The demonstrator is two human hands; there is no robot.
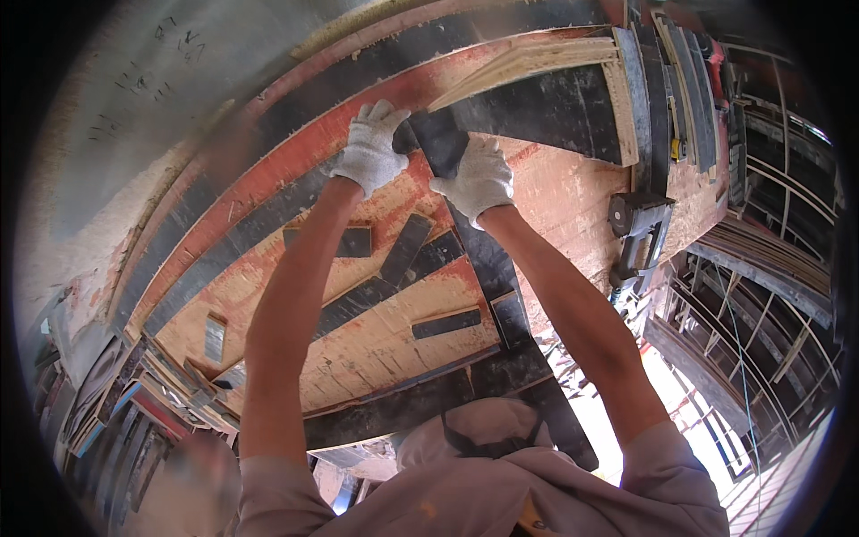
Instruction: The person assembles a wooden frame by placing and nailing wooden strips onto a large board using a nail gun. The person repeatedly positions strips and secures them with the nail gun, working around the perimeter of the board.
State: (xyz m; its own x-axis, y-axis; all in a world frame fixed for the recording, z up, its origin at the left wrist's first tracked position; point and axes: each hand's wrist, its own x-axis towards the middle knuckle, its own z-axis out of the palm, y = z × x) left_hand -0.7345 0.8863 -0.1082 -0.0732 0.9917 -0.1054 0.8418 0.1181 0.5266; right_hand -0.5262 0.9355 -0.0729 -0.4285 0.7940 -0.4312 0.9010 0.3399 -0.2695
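White knitted gloves cover both hands, which reach out over a wooden panel (546, 201) faced with dark strips. My left hand (371, 148) rests by a curved dark strip, its fingers stretched out and its thumb against a small dark block (405, 136). Close on its right, my right hand (479, 174) is closed on a short dark board piece (440, 143), whose lower part it hides. That piece meets the upper end of a long dark strip (492, 268) running toward my body. Right of it lies a wide dark board (546, 106) with raw wood edges.
A black tool like a nail gun (637, 234) lies on the panel's right. Loose dark offcuts (447, 322) lie on the panel's near part. Narrow boards (684, 80) and a yellow tape measure (677, 149) are at far right. Stacked lumber (769, 259) stands beyond. A grey sheet (152, 98) fills the far left.
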